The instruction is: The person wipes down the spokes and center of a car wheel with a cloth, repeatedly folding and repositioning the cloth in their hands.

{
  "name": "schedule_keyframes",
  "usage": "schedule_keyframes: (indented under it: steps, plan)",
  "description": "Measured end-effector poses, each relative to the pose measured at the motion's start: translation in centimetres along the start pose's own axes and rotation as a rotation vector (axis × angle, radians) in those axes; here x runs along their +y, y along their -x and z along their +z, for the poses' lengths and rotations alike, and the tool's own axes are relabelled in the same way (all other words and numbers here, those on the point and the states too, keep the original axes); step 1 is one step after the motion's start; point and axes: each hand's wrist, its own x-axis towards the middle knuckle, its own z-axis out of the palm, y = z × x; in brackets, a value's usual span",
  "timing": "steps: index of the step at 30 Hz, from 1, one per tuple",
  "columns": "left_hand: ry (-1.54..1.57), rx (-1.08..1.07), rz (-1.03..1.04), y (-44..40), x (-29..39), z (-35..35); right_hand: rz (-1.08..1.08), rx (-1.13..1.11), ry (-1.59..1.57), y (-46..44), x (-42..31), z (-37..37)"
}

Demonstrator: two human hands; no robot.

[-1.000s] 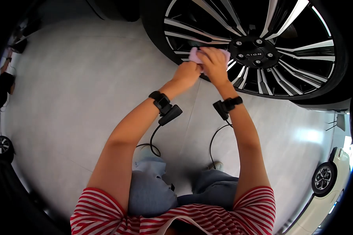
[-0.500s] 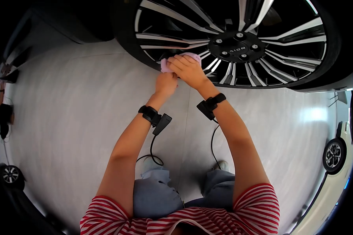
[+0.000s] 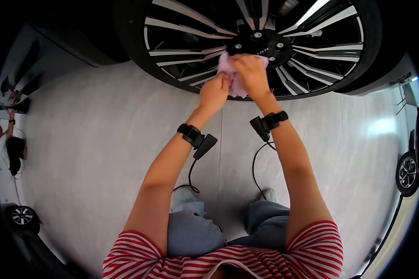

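A pale pink cloth (image 3: 225,63) lies against the lower spokes of a car wheel (image 3: 328,56), just below its hub (image 3: 260,45). My right hand (image 3: 251,76) grips the cloth and presses it to the wheel, its fingers a little blurred. Beside it, my left hand (image 3: 214,93) is closed on the cloth's left edge, thumb uppermost. Part of the hub lettering is hidden behind the cloth and my right hand. The rim has black and silver spokes with bolts around the centre.
Black bands with small boxes and cables circle both my wrists. Grey floor (image 3: 125,130) stretches below the wheel. At the far left another person (image 3: 14,146) crouches by a car. More car wheels stand at the left (image 3: 22,215) and right (image 3: 407,172) edges.
Both hands and the cloth have moved right across the wheel, from the rim's lower left edge to just below the hub. The cloth is more spread out, and the view has shifted slightly.
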Motion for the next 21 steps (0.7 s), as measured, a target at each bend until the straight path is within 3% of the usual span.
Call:
schedule_keyframes:
  steps: [1, 4, 7, 21]
  plan:
    - [0.056, 0.034, 0.040, -0.3, 1.0, 0.3, 0.069, 0.113, 0.021, -0.2, 0.7, -0.9]
    - [0.101, 0.189, 0.170, -1.1, 4.4, 1.6, 0.134, 0.172, 0.047, 0.0, 1.4, -3.6]
    - [0.310, 0.095, 0.046, -0.4, 6.8, 1.8, 0.163, 0.215, 0.073, -0.3, 1.1, -4.4]
    - [0.303, 0.144, 0.068, 0.0, 4.5, -1.4, 0.327, 0.296, 0.007, -1.8, -2.1, -0.5]
